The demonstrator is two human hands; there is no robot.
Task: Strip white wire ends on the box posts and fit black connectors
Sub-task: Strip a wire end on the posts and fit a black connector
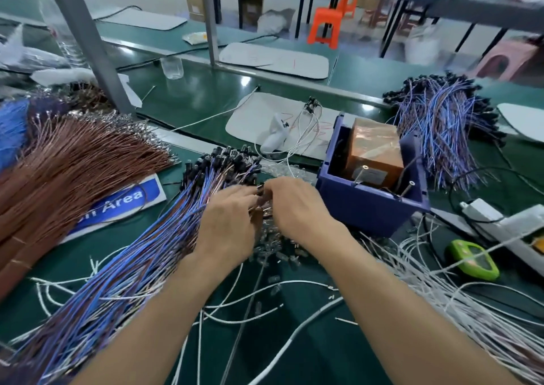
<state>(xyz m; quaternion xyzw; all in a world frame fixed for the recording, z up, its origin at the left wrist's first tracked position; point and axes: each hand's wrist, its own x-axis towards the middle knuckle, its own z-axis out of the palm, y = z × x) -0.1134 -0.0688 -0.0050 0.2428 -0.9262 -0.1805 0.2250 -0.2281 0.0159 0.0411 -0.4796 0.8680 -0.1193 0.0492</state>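
My left hand [228, 225] and my right hand [297, 205] meet at the middle of the green bench. Together they pinch a small black connector [260, 190] with thin wire ends running into it, just left of the blue box [368, 208]. Two metal posts [407, 191] stick up from the box's front rim. A fan of blue and brown wires tipped with black connectors [223, 163] lies under my left hand. Loose white wires [435, 290] spread across the bench at the right. Small clear parts [276, 255] lie below my hands.
A brown wire bundle [67, 160] fills the left. A second blue-wire bundle [441, 125] lies behind the box, which holds an orange-wrapped block [374, 152]. A white power strip [500, 225] and a green device [474, 259] sit at the right. A grey frame post [88, 40] rises at the back left.
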